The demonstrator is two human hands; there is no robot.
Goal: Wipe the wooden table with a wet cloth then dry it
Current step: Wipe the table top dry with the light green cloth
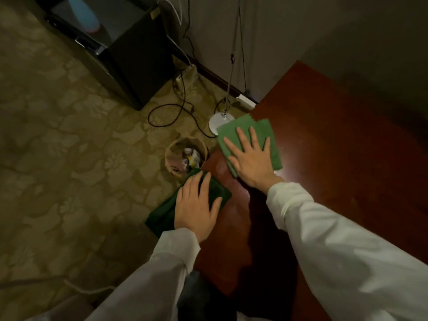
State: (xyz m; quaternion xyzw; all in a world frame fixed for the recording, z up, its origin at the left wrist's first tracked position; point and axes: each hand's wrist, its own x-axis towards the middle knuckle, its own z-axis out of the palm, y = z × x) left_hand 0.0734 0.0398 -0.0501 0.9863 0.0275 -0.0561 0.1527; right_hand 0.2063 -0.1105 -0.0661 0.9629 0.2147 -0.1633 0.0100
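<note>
Pressing flat, right hand (pixel 252 158) on light green cloth (pixel 273 140), left hand (pixel 196 202) flat on dark cloth (pixel 162 214), wooden table (pixel 335 158).

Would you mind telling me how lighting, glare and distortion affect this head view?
Head view: dim overall; bright glare on the wooden table beside the right hand; far table end sinks into shadow; wide-angle lens bends the edges; the left hand stays readable.

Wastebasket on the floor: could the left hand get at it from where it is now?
Probably yes. The left hand rests flat on the dark green cloth at the table edge, and the wastebasket stands just beyond, open-topped, with nothing between them.
</note>
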